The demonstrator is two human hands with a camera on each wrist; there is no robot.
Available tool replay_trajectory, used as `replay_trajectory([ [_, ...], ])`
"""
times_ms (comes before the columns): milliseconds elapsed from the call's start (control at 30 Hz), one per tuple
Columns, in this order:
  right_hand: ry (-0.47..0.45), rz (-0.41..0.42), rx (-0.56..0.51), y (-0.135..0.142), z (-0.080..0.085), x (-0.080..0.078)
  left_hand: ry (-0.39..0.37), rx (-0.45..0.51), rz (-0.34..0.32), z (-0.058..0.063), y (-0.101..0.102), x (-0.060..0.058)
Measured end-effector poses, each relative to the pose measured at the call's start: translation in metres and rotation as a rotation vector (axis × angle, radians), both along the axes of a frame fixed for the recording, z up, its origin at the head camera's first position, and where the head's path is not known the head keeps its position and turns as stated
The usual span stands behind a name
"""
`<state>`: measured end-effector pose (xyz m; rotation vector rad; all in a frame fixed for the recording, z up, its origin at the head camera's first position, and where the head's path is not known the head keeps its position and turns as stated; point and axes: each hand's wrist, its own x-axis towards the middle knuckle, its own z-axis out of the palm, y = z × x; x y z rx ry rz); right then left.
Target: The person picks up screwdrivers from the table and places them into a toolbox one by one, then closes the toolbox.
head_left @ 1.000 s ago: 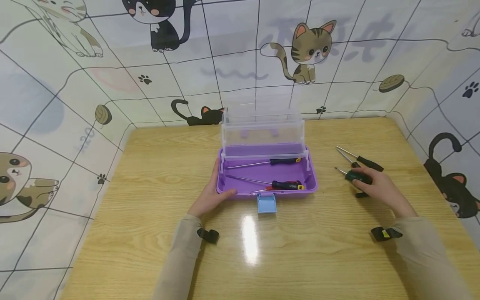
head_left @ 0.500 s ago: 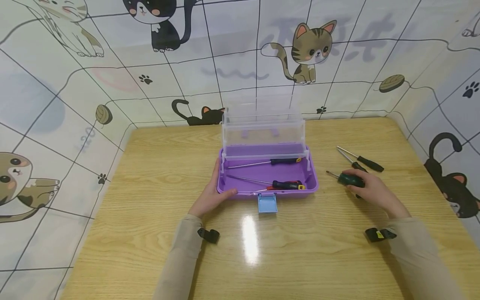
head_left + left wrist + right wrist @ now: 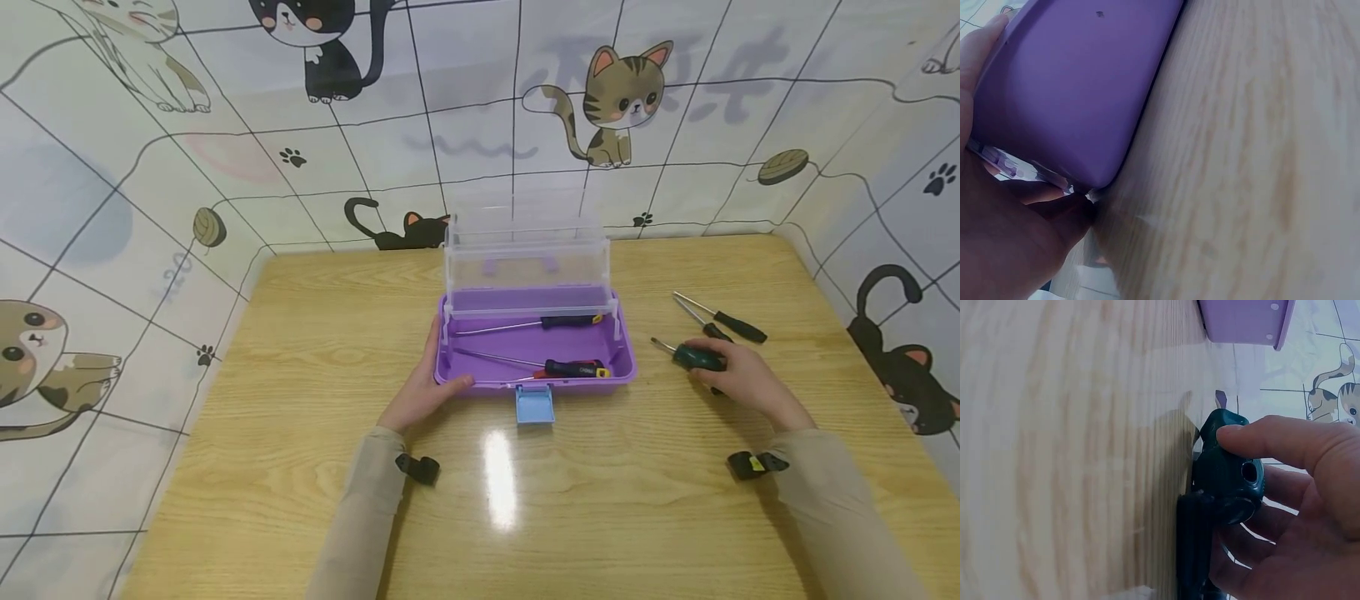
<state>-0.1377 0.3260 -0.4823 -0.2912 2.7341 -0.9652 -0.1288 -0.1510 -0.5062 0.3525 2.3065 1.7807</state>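
Observation:
My left hand (image 3: 416, 396) grips the left end of the purple toolbox (image 3: 628, 377), thumb over the front rim; the wrist view has the fingers at the box's end wall (image 3: 1079, 94). A clear lid (image 3: 528, 271) stands raised at its back. Inside lie two black-and-yellow screwdrivers, one at the back (image 3: 566, 322) and one in front (image 3: 573, 369), the latter partly covering a red-handled one. Right of the box, my right hand (image 3: 750, 387) pinches a short screwdriver (image 3: 699, 358) by its green handle, close over the table. Its tip points left.
Two thin dark-handled screwdrivers, one on the right (image 3: 741, 327) and one beside it (image 3: 716, 332), lie behind my right hand. Another dark handle (image 3: 1192, 544) lies under that hand. The blue latch (image 3: 535, 406) hangs down at the box front. Cat-patterned walls border the table (image 3: 337, 333).
My right hand has drawn the green-handled screwdriver left from the loose screwdrivers toward the toolbox, and barely moved in the last half second. The left hand stays on the box.

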Motion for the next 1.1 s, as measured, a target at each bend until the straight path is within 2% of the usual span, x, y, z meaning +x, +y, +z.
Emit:
replay_trajectory([
  [333,-0.016,-0.051,-0.032,-0.001,-0.003,0.001,-0.006,-0.007,-0.001,-0.001,0.001,0.000],
  [700,0.040,-0.084,-0.112,-0.003,0.000,0.005,-0.023,-0.007,-0.004,0.000,0.000,-0.001],
  [767,0.045,-0.087,-0.136,-0.004,0.000,0.005,-0.029,-0.006,-0.012,0.003,0.001,0.000],
  [1000,0.051,-0.096,-0.188,-0.007,0.004,0.005,-0.031,-0.016,-0.036,0.034,0.004,0.010],
  [1067,0.079,-0.099,-0.184,-0.007,0.006,0.004,-0.036,-0.005,-0.034,0.034,0.004,0.010],
  [1100,0.092,-0.098,-0.186,-0.008,0.007,0.004,-0.032,-0.004,-0.032,0.030,0.003,0.009],
])
